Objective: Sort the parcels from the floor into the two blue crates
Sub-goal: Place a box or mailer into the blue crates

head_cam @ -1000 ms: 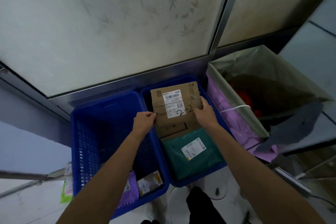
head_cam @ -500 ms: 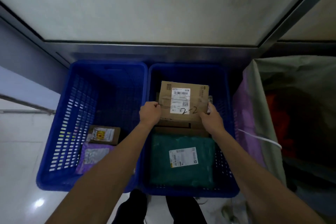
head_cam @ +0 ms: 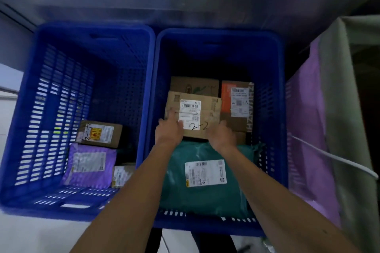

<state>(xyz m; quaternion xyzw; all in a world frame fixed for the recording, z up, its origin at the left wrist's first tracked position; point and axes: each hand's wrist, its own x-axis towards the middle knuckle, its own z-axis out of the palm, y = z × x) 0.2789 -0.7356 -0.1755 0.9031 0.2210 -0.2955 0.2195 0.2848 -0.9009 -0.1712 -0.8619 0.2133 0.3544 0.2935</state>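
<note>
Two blue crates stand side by side: the left crate (head_cam: 96,28) and the right crate (head_cam: 218,34). A cardboard box marked "2-2" (head_cam: 197,109) lies flat in the right crate, on top of other parcels. My left hand (head_cam: 168,133) rests on its near left corner with straight fingers. My right hand (head_cam: 221,135) hovers at its near right corner, fingers relaxed and blurred. Around it are a green mailer (head_cam: 205,170), an orange and brown box (head_cam: 236,104) and another carton (head_cam: 195,86). The left crate holds a brown box marked "1-1" (head_cam: 98,133), a purple mailer (head_cam: 90,164) and a small parcel (head_cam: 121,174).
A tall bag with a purple and grey liner (head_cam: 314,109) stands right of the crates, with a white cord (head_cam: 329,156) across it. A metal wall base (head_cam: 185,2) runs behind both crates. Pale floor (head_cam: 30,236) shows at the near left.
The "2-2" box went down from above the right crate onto the parcels inside. Both hands loosened from gripping its sides. The view tilted down over the crates.
</note>
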